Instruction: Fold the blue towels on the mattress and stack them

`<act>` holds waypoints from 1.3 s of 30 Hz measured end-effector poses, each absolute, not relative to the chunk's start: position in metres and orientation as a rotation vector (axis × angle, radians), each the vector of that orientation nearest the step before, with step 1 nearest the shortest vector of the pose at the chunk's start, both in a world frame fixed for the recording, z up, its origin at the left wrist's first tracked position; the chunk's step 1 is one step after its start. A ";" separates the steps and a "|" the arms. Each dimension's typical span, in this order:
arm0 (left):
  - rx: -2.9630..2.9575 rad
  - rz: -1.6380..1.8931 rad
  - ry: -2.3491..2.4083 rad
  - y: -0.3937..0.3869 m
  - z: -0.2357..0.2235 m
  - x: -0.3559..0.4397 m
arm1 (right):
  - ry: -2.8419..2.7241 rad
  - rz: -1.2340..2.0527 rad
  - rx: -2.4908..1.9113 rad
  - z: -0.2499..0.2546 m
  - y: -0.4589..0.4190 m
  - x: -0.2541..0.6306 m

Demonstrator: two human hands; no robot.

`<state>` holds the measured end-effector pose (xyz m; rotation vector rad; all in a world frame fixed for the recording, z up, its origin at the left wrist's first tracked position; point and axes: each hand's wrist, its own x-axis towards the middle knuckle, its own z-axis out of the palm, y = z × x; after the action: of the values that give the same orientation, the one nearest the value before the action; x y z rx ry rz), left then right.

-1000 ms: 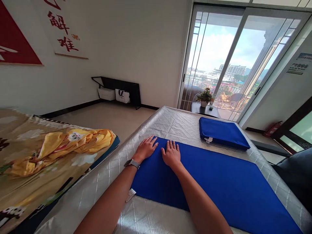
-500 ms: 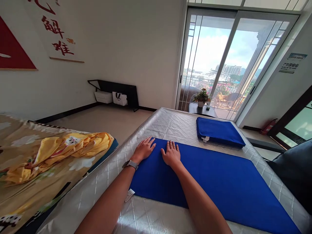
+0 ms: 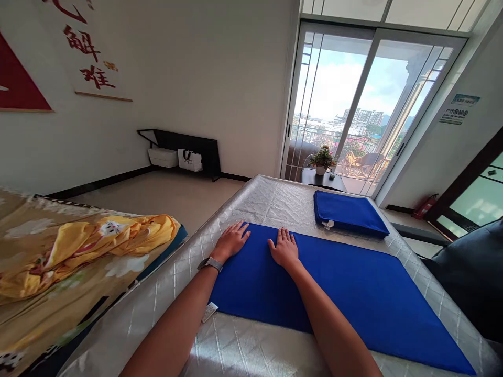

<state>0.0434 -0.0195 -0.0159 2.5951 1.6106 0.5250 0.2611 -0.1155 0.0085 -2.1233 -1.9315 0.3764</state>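
A long blue cloth (image 3: 353,293) lies flat, with a small white tag (image 3: 210,312) at its near left corner. My left hand (image 3: 231,242), with a watch (image 3: 210,264) on the wrist, rests open at the cloth's far left corner, fingers stretched over the edge. Flat on the same cloth, a little to the right, my right hand (image 3: 285,248) is open, its fingertips close to the far edge. Beyond the right hand sits a folded stack of blue cloth (image 3: 349,212), also with a white tag.
The cloths are on a silver quilted mattress (image 3: 271,199). To the left is another bed with a patterned cover (image 3: 94,277) and a crumpled yellow cloth (image 3: 118,235). A dark leather seat (image 3: 467,277) stands at the right. Behind are a potted plant (image 3: 321,168) and sliding glass doors (image 3: 330,89).
My right hand has slid to the right along the cloth, away from the left. The left hand stays at the corner. The camera view has turned slightly right.
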 end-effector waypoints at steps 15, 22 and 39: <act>2.587 0.524 1.599 -0.016 -0.017 0.044 | -1.908 0.334 -2.185 0.005 -0.128 0.305; 2.616 0.477 1.597 -0.013 -0.019 0.042 | -1.885 0.301 -2.227 0.002 -0.139 0.335; 2.628 0.486 1.577 -0.004 -0.024 0.037 | -1.787 0.249 -2.367 -0.004 -0.162 0.416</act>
<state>0.0370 -0.0038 -0.0237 2.6284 1.5769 0.4863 0.4162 -0.1620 -0.0042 -2.3665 -1.7868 0.2493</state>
